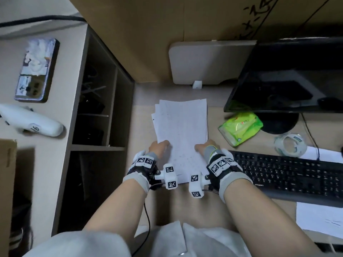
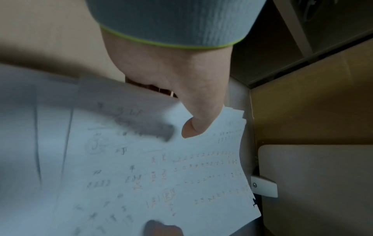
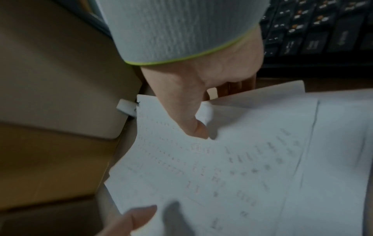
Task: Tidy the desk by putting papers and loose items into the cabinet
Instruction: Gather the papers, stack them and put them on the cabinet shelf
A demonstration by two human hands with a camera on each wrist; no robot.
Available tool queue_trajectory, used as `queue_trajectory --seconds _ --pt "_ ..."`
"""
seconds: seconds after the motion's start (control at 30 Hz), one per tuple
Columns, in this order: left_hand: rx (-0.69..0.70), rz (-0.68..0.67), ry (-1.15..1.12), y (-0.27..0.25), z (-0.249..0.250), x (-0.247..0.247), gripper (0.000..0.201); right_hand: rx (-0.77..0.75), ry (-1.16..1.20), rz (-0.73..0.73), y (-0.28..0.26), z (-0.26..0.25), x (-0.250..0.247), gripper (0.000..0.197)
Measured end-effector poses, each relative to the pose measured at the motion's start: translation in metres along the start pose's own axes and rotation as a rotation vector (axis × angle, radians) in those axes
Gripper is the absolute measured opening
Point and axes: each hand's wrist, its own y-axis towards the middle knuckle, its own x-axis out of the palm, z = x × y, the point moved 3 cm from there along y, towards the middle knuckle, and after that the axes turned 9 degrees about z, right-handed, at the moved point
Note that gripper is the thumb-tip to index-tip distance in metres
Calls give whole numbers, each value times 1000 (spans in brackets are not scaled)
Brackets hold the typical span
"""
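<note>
A stack of white printed papers (image 1: 182, 127) is held over the desk between both hands. My left hand (image 1: 159, 147) pinches its left edge, thumb on top (image 2: 191, 127) and fingers underneath. My right hand (image 1: 203, 148) pinches the right edge the same way, thumb (image 3: 193, 127) pressing on the top sheet. The sheets (image 2: 161, 175) are slightly fanned at the far end. The cabinet (image 1: 96, 112), open with dark shelves, stands just left of the papers.
A green wipes pack (image 1: 240, 127), a tape roll (image 1: 290, 144), a black keyboard (image 1: 289, 173) and a monitor (image 1: 285, 76) lie to the right. More paper (image 1: 319, 219) sits at the near right. A phone (image 1: 37, 69) and a white device (image 1: 31, 121) rest on the cabinet top.
</note>
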Motion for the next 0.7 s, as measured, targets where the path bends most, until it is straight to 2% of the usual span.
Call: queue_trajectory --seconds 0.07,0.13,0.17,0.23,0.33,0.47,0.6,0.7 --pt "29 22 -30 17 -13 4 67 -31 109 2 -5 3 7 53" --pt "64 53 -51 0 -14 -2 75 -61 216 -30 -9 4 15 54" --pt "80 60 -71 -13 -14 -7 72 -80 261 -38 -11 5 17 56" --pt "67 110 -135 -21 -22 -15 63 -138 300 -40 -17 6 14 46" --pt "59 145 -246 -31 -31 -23 48 -83 441 18 -23 16 7 28" --pt "272 238 -272 -49 0 -37 25 -168 495 203 -49 6 -24 19" --pt "477 313 -499 -81 50 -53 20 -345 709 360 -86 -24 -69 27" --pt "678 331 -616 -104 72 -67 26 -479 807 467 -106 -42 -97 26"
